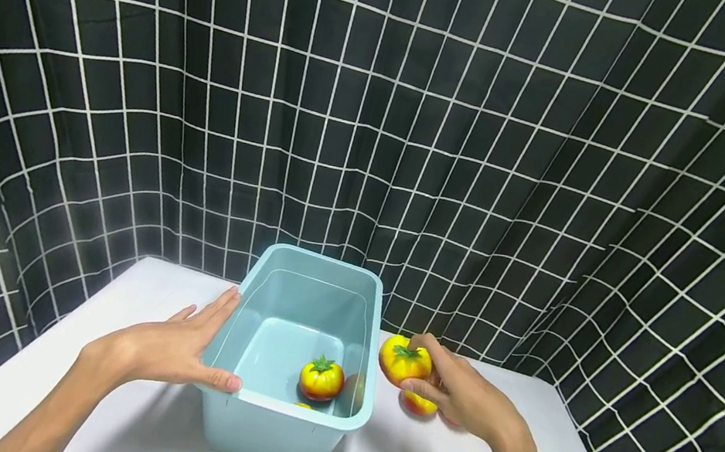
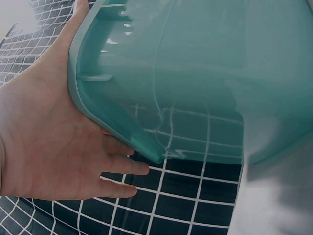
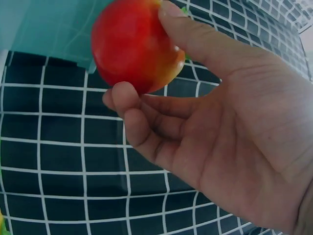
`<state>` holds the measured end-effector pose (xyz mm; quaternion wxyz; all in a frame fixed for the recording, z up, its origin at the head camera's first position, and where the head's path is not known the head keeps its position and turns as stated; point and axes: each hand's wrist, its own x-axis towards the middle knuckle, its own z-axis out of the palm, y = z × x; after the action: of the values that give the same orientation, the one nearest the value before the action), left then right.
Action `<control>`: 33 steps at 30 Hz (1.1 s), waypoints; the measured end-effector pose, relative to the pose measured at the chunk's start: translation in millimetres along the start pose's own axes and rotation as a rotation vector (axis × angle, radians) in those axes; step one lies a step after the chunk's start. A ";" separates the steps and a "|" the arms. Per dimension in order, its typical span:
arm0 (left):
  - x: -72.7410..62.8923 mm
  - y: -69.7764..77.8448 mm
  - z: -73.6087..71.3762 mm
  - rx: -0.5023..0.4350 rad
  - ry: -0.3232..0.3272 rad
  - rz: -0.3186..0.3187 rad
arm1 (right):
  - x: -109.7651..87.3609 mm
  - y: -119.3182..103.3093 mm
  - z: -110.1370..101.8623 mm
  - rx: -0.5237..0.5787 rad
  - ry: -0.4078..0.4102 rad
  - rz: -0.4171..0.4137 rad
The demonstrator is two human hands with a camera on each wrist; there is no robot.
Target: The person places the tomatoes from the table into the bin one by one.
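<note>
A light blue plastic bin (image 1: 271, 435) stands on the table. My left hand (image 1: 176, 346) rests against its left rim, fingers straight and thumb laid over the near corner; the left wrist view shows the palm beside the bin's wall (image 2: 205, 58). Beyond the bin's right side, my right hand (image 1: 473, 399) holds a red and yellow tomato (image 1: 396, 364) with a green leafy top, raised above the table. From the right wrist, the tomato's red underside (image 3: 127, 44) shows between thumb and fingertips. Inside the bin lies another tomato (image 1: 320, 381); the near wall mostly hides a further yellow piece.
Under my right hand, another tomato (image 1: 418, 405) sits on the white table (image 1: 555, 442), with a reddish bit beside it largely covered by the hand. A black cloth with a white grid (image 1: 353, 100) hangs behind and along both sides.
</note>
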<state>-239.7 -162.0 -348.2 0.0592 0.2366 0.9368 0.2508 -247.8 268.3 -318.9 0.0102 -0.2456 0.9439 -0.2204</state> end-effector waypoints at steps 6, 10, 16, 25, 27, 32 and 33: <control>-0.5 -0.3 0.1 -0.002 -0.002 -0.012 | -3.2 -7.3 -1.4 -0.080 0.062 -0.026; -0.4 -0.2 0.3 0.000 -0.004 -0.013 | -4.8 -13.4 -1.2 -0.099 0.088 -0.027; 0.0 0.2 -0.2 0.005 -0.005 -0.002 | -3.9 -20.9 1.7 -0.087 0.106 -0.087; -0.3 -1.2 -0.5 0.007 -0.002 0.003 | 1.9 -30.0 7.7 -0.071 0.124 -0.154; 0.0 -1.3 -0.6 0.006 0.000 0.003 | 3.4 -32.5 10.0 -0.063 0.126 -0.163; 0.9 -0.8 -0.3 -0.001 0.001 0.006 | 8.0 -39.1 17.0 -0.083 0.129 -0.171; 0.8 -0.7 -0.2 -0.001 0.000 0.005 | 8.7 -40.4 18.8 -0.095 0.130 -0.168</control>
<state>-240.8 -162.3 -348.4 0.0590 0.2389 0.9360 0.2516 -234.4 224.9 -318.0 -0.0813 -0.3093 0.9281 -0.1908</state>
